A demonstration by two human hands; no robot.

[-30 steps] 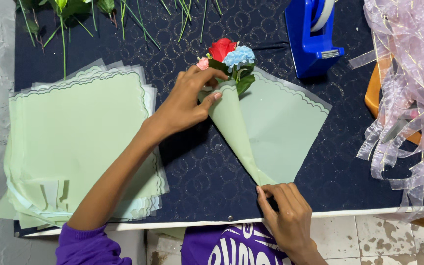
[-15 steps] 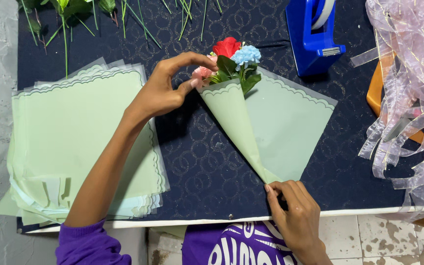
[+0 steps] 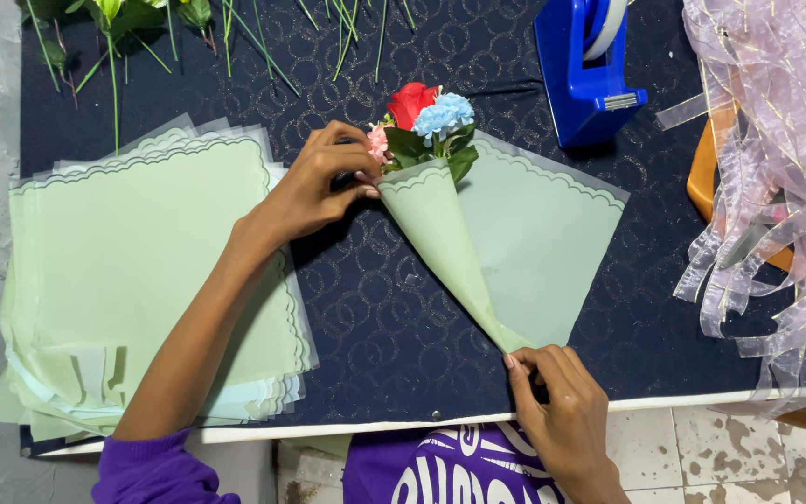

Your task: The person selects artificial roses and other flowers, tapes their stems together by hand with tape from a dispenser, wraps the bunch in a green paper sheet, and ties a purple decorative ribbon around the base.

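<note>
Left hand (image 3: 314, 187) pinching the scalloped top edge of a pale green wrapping sheet (image 3: 524, 252) rolled into a cone around small flowers (image 3: 422, 121), right hand (image 3: 562, 406) fingers pressed together on the cone's bottom tip, on a dark patterned surface (image 3: 375, 317), stack of green sheets (image 3: 142, 280) at left, blue tape dispenser (image 3: 590, 70) beyond

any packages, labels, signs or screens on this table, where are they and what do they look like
No packages, signs or screens in view.
Small label: pale grey strip on the front lip of the blue tape dispenser, top right of the table; its print is too small to make out.
Printed shirt: purple with large white lettering, bottom centre, below the table edge, beside the right hand.
</note>
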